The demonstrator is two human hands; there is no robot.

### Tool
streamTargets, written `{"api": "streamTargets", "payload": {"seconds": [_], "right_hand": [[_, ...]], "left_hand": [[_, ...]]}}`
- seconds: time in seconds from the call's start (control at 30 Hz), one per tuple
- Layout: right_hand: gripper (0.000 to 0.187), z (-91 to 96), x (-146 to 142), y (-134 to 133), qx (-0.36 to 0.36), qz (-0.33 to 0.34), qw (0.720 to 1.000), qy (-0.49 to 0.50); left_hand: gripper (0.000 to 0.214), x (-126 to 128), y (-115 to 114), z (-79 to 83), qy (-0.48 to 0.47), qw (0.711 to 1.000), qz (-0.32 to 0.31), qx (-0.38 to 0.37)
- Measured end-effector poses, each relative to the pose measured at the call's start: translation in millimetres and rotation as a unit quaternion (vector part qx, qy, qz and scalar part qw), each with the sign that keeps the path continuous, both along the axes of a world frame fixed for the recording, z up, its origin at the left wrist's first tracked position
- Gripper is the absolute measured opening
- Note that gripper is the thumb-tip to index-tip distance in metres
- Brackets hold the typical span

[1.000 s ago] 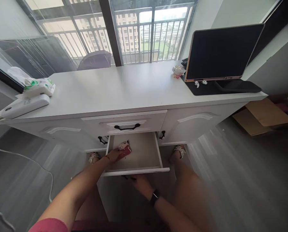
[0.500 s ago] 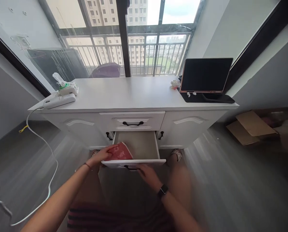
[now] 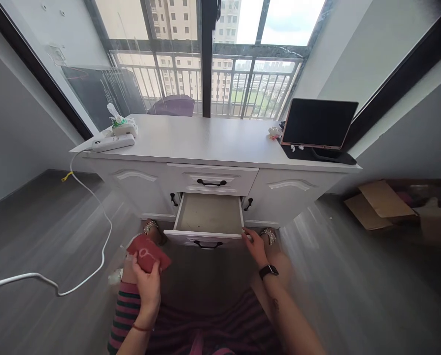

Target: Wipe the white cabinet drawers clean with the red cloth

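Note:
A red folded cloth with a pale ring pattern is in my left hand, pinched between thumb and fingers. It is held over my left knee, to the left of the drawer. The lower middle drawer is pulled out, and its light inside shows only small specks. My right hand grips the right end of the drawer front, with the fingers at its top edge. A black handle sits on that front, apart from both hands.
The white cabinet carries a power strip and a tissue pack at left, and a black screen at right. A white cable runs over the floor at left. An opened cardboard box stands at right.
My left hand has taken the red cloth out of the drawer, back and to the left. My right hand has moved from near the handle to the drawer front's right end.

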State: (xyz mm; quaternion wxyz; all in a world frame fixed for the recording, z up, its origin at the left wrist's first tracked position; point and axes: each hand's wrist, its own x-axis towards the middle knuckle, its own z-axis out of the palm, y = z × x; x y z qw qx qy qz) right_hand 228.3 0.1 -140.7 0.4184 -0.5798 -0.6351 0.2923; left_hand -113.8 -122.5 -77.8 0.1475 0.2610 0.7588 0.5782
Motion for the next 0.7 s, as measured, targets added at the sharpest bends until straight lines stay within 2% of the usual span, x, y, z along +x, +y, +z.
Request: {"api": "streamTargets", "payload": {"seconds": [0.1, 0.2, 0.27, 0.43, 0.53, 0.7], "right_hand": [[0.057, -2.1, -9.6, 3.2, -0.018, -0.07, 0.997, 0.04], [0.062, -1.4, -12.3, 2.9, -0.047, -0.122, 0.988, 0.086], [0.065, -0.6, -11.2, 1.7, -0.06, -0.139, 0.983, 0.104], [0.066, 0.0, -6.3, 0.5, -0.079, -0.15, 0.978, 0.121], [0.067, 0.0, -4.7, 2.0, -0.08, -0.148, 0.978, 0.121], [0.066, 2.8, -3.7, 5.0, -0.086, -0.137, 0.979, 0.122]], "left_hand": [[0.068, 22.6, 34.0, -19.3, -0.153, 0.987, 0.001, 0.039], [0.045, 43.2, 67.4, -24.5, -0.357, 0.928, 0.031, 0.097], [0.028, 54.9, 79.6, -23.8, -0.438, 0.894, 0.02, 0.093], [0.015, 79.0, 80.4, -22.3, -0.502, 0.862, -0.042, 0.052], [0.017, 96.1, 77.4, -24.8, -0.535, 0.841, -0.071, 0.04], [0.013, 141.4, 75.1, -34.9, -0.544, 0.827, -0.143, 0.001]]}}
